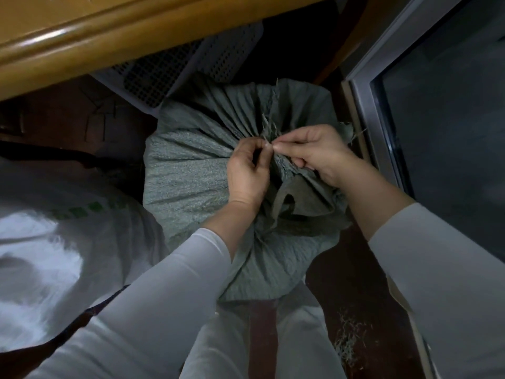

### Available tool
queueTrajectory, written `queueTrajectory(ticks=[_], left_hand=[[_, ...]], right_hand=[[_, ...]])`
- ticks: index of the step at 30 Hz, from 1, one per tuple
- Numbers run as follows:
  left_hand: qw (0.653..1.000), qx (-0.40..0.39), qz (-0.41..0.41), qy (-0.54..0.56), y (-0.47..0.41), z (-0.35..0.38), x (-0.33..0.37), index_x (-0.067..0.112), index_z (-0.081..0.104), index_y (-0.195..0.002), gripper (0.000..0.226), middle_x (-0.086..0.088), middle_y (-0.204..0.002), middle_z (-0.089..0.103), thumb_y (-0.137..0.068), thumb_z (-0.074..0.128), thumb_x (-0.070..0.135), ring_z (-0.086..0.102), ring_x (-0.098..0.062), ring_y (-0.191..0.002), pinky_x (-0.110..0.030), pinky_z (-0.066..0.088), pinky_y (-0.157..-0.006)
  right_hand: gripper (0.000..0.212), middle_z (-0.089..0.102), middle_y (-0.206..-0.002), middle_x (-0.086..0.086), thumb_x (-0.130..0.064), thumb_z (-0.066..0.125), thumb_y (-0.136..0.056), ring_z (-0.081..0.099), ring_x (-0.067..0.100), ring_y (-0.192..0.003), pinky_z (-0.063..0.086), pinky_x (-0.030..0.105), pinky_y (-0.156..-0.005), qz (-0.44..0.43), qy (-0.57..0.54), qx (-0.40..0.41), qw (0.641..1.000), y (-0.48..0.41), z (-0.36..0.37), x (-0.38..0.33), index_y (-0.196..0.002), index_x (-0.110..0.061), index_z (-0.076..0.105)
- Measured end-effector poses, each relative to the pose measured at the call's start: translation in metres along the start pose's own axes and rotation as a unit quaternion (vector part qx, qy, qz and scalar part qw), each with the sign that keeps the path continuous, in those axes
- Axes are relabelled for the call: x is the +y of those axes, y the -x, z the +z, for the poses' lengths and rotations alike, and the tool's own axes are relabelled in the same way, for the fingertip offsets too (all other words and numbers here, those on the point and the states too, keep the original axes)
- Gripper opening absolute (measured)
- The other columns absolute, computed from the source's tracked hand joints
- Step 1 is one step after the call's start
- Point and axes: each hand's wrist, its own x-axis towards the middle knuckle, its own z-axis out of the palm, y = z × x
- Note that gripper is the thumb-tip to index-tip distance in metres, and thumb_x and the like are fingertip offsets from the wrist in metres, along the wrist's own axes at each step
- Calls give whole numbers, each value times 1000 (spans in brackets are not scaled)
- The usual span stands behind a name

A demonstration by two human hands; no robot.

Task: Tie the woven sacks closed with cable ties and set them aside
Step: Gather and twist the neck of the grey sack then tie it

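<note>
The grey-green woven sack (191, 170) stands on the dark floor (341, 272), its mouth bunched into pleats. Your left hand (247, 172) and right hand (314, 155) both pinch the gathered neck, fingertips meeting. A white sack (54, 236) lies just left, and a perforated basket (164, 73) sits behind.

A: the grey-green woven sack (191, 170), cloth or plastic?
B: looks like woven plastic strip tbh. matt, coarse grain, frayed strands at the gathered top. the white sack (54, 242) beside it is smoother, with a bit of sheen.
A: and the rest?
B: wooden furniture edge (82, 36) is glossy varnished wood, basket (188, 61) is perforated matt plastic, door frame (366, 110) is dull brushed metal, floor (341, 274) is dark and shiny.
</note>
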Motion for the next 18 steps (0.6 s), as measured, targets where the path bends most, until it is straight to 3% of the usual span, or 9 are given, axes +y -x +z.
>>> queueTrajectory(ticks=[3,5,8,10,15,18], left_hand=[[999,0,-28,25,-1,2,-4,-1,63,-82,22,-4,-80,57,-82,58,20,52,-11,-76,-17,42,-73],[998,-9,-45,41,-2,2,-6,0,63,-82,23,-6,-80,59,-81,58,22,52,-12,-76,-24,44,-75],[995,-25,-77,57,-5,1,-7,3,64,-84,21,-7,-82,61,-79,59,22,54,-12,-77,-28,45,-77],[993,-32,-89,65,-5,0,-5,7,63,-81,17,-8,-81,60,-78,59,23,54,-14,-77,-31,46,-79],[994,-29,-89,53,-5,-2,-3,0,65,-82,23,-9,-81,61,-78,60,23,55,-16,-79,-30,46,-80],[999,-16,-38,2,-2,-4,-4,-1,65,-83,21,-11,-83,63,-82,61,20,56,-14,-81,-19,44,-78]], right_hand=[[12,53,-39,-12,-18,68,-83,34,0,-31,29,11,-38,9,-7,13,1000,-2,5,-4,-90,-7,68],[9,58,-49,-13,-22,69,-83,38,-2,-33,28,9,-37,6,13,13,1000,-4,6,-5,-84,-14,66],[12,61,-70,-7,-11,71,-80,47,-5,-45,31,8,-39,-5,54,-10,998,-5,4,-2,-78,-21,65],[17,61,-74,-4,-4,69,-81,46,-3,-47,31,9,-38,-1,59,-19,998,-7,2,0,-78,-21,65],[13,57,-67,3,6,65,-81,37,-3,-32,27,10,-34,-9,59,1,998,-10,7,0,-91,-2,67],[22,59,-68,3,3,66,-82,37,-2,-28,28,8,-33,0,73,-3,997,-9,7,-2,-104,4,66]])
